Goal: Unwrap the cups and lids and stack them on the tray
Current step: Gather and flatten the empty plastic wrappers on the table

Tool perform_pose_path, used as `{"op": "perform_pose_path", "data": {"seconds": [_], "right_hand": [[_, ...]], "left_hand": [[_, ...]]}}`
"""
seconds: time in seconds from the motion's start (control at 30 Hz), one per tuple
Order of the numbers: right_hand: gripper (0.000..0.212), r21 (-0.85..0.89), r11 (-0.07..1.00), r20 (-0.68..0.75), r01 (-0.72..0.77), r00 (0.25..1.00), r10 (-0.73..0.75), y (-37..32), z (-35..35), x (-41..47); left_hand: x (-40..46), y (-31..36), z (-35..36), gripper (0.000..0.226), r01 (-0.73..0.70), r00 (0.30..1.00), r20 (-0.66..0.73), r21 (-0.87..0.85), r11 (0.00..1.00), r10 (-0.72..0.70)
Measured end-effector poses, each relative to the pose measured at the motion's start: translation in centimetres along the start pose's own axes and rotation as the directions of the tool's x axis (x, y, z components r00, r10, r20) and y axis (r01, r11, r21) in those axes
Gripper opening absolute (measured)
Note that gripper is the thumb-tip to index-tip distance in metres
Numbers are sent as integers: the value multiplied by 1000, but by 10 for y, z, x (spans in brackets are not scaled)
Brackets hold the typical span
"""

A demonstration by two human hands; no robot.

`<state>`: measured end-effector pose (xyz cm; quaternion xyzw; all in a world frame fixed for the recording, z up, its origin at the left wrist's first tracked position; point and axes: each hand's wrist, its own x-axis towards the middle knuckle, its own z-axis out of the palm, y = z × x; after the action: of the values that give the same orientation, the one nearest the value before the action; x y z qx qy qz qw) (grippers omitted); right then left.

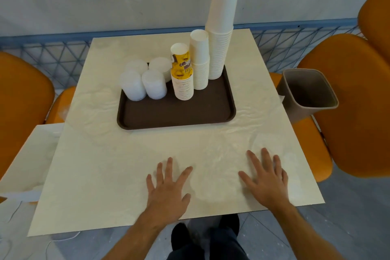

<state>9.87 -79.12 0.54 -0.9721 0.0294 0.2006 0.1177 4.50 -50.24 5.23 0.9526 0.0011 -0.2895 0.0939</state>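
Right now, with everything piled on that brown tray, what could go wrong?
1. The tallest stack of plain white paper cups stands at the far right edge of the brown plastic tray; a bump might topple it.
2. The four stacks of clear plastic lids crowd the tray's far left corner and could slide off if it is lifted unevenly.
3. Both open hands, left hand and right hand, rest on the table; leaning could jolt it.
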Motion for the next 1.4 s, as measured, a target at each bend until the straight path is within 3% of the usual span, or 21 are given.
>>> {"op": "perform_pose_path", "data": {"seconds": [0.17,0.3,0.43,0.53,0.67,0.73,0.8,0.87,0.93,1.0,1.03,1.07,1.13,1.17,1.23,1.33,1.4], "right_hand": [[76,-10,1000,-6,-18,1000,18,-7,4,-4],[76,-11,1000,-4,2,1000,-2,-28,12,-14],[74,-16,1000,-10,0,1000,0,-51,21,-25],[74,-11,1000,-6,-3,1000,3,-68,26,-31],[79,41,999,-4,5,1000,-5,-89,23,-38],[79,305,951,38,46,997,-60,-107,10,-45],[79,655,756,123,22,983,-134,-128,-8,-51],[88,780,625,193,-38,964,-183,-140,-20,-51],[91,791,607,210,-73,965,-157,-143,-29,-49],[59,765,642,170,-50,977,-126,-137,-36,-44],[35,764,645,142,-33,983,-118,-131,-37,-41],[18,776,630,116,-23,988,-107,-125,-38,-39],[15,792,610,83,-31,995,-58,-110,-40,-34],[15,797,602,75,-42,997,-30,-100,-40,-30],[16,801,594,75,-75,997,24,-81,-40,-22],[12,785,601,133,-152,988,76,-53,-38,-11],[12,776,603,174,-186,982,79,-40,-38,-5]], "left_hand": [[-32,-37,23,67,10,988,155,8,1000,-11],[-33,-41,28,71,29,997,74,-30,999,-27],[-28,-48,16,71,83,996,34,-266,960,-76],[-29,-51,-1,67,116,992,104,-563,818,-69],[-40,-37,-27,62,84,994,108,-878,471,24],[-33,-28,-29,61,95,991,125,-909,405,47],[-29,-8,-33,61,105,985,146,-931,350,93],[-22,9,-37,77,125,982,157,-956,266,104],[-6,23,-36,106,128,982,154,-969,212,109],[10,24,-21,130,100,973,137,-976,192,186],[11,30,-26,134,99,969,146,-969,227,197],[9,38,-32,119,100,969,154,-959,265,194],[-7,57,-47,72,89,964,172,-928,362,205],[-10,60,-44,64,51,961,151,-919,390,231],[-6,56,-32,66,12,975,126,-853,522,184],[9,46,-20,69,-48,989,85,-593,804,122],[11,39,-12,69,-56,995,46,-436,898,85]]}}
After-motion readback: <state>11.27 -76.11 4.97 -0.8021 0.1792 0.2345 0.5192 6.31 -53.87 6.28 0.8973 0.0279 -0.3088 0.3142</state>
